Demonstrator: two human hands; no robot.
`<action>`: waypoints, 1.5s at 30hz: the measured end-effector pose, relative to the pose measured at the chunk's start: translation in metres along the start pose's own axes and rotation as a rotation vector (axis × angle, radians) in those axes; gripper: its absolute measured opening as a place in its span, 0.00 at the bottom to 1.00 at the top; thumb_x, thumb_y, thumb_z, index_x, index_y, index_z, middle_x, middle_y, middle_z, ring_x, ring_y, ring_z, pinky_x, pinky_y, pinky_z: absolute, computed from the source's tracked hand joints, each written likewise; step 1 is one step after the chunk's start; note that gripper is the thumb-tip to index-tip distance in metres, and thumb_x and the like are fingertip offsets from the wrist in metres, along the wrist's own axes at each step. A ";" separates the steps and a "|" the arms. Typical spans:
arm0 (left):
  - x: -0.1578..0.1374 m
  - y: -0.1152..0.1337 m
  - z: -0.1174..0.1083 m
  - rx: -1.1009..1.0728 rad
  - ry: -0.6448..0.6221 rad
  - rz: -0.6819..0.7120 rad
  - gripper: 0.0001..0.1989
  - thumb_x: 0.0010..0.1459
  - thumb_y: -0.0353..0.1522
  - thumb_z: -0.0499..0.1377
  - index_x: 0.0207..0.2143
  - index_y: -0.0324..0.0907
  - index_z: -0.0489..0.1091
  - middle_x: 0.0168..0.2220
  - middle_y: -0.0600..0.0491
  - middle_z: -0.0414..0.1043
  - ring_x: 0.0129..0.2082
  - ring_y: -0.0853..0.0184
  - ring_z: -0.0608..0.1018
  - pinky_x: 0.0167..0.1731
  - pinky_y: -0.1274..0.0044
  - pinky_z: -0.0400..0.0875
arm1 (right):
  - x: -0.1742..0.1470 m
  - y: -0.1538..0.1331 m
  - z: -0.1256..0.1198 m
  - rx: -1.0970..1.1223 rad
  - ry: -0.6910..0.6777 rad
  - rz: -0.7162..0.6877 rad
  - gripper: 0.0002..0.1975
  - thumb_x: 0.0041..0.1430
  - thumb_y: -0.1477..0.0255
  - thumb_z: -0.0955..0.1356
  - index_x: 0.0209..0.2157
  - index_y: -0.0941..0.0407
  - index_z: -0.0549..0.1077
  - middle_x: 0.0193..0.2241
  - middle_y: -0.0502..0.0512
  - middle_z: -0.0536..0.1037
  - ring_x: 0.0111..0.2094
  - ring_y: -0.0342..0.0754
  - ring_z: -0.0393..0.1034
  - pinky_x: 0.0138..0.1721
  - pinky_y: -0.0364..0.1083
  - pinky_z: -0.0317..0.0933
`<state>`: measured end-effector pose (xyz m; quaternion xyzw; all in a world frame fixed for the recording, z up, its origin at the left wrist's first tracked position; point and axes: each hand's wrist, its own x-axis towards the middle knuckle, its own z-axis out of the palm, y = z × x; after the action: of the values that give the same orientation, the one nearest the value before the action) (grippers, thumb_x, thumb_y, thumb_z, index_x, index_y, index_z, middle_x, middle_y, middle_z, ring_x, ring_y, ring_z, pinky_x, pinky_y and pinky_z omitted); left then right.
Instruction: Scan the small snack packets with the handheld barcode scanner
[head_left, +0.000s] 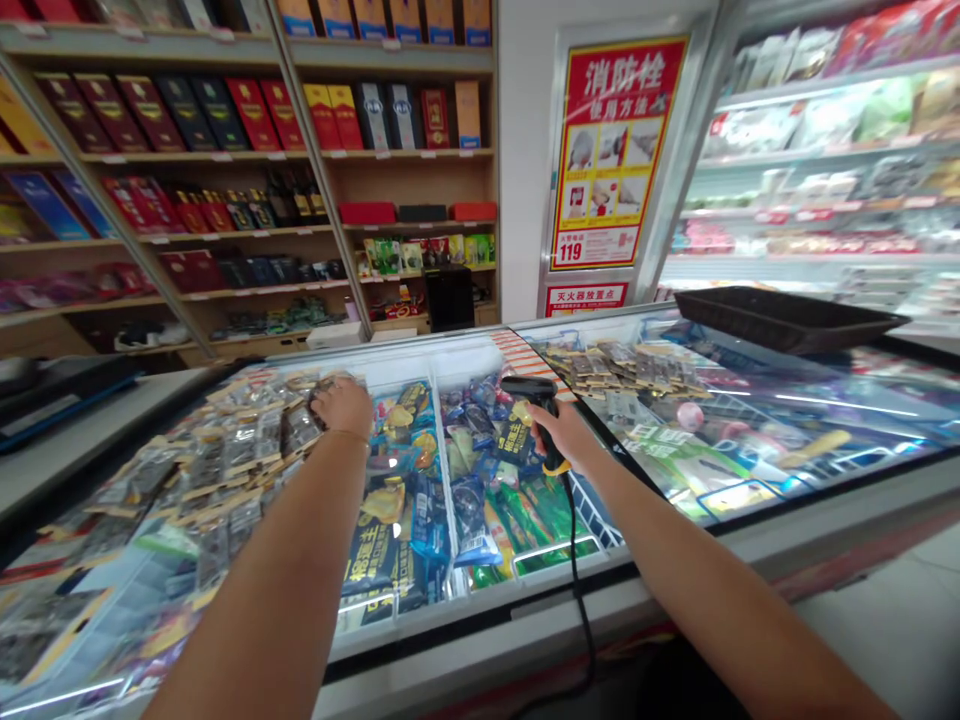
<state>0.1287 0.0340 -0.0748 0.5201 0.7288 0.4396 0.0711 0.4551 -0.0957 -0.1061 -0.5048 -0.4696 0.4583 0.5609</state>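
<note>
My right hand (559,432) is wrapped round the handle of a black barcode scanner (529,385), whose cord hangs down over the freezer's front edge. Below the scanner, behind the glass, lie bagged ice creams in dark blue, green and black-and-yellow wrappers. At the far left part of the freezer top, my left hand (343,403) reaches into a spread of small clear packets (240,445) with tan card edges. Its fingers are bent down around the edge of one small packet (301,425); the fingertips are partly hidden.
The chest freezer (487,600) spans the view under a glass top. More card-edged packets (626,368) lie right of the orange-striped strip. A dark brown tray (787,315) sits at the back right. Boxed goods fill shelves behind; a lit display cooler (825,160) stands at right.
</note>
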 end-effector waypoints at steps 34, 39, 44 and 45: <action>-0.089 0.070 0.105 -1.053 -0.352 -0.327 0.10 0.53 0.21 0.62 0.32 0.40 0.65 0.28 0.56 0.70 0.30 0.71 0.79 0.43 0.69 0.80 | -0.012 -0.009 -0.005 -0.250 -0.098 -0.115 0.16 0.57 0.58 0.71 0.31 0.55 0.65 0.18 0.46 0.72 0.14 0.42 0.67 0.15 0.41 0.60; -0.088 0.071 0.106 -1.038 -0.335 -0.345 0.10 0.53 0.20 0.61 0.33 0.41 0.65 0.28 0.56 0.70 0.32 0.68 0.80 0.44 0.69 0.80 | -0.011 -0.006 -0.007 -0.267 -0.088 -0.110 0.16 0.57 0.58 0.71 0.30 0.55 0.66 0.18 0.46 0.72 0.14 0.43 0.67 0.15 0.42 0.60; -0.087 0.072 0.107 -1.033 -0.345 -0.342 0.09 0.53 0.20 0.60 0.32 0.40 0.65 0.27 0.55 0.71 0.33 0.67 0.81 0.45 0.67 0.80 | -0.011 -0.007 -0.006 -0.240 -0.099 -0.101 0.17 0.56 0.57 0.72 0.29 0.54 0.65 0.17 0.46 0.71 0.14 0.43 0.66 0.15 0.42 0.59; -0.088 0.072 0.107 -1.036 -0.348 -0.343 0.09 0.53 0.20 0.60 0.32 0.41 0.65 0.27 0.55 0.71 0.32 0.68 0.81 0.45 0.67 0.79 | -0.012 -0.008 -0.006 -0.241 -0.098 -0.100 0.17 0.56 0.57 0.72 0.29 0.54 0.65 0.17 0.46 0.71 0.13 0.43 0.66 0.14 0.42 0.59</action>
<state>0.2781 0.0279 -0.1188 0.3564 0.4697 0.6295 0.5060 0.4594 -0.1087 -0.0990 -0.5215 -0.5726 0.3942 0.4948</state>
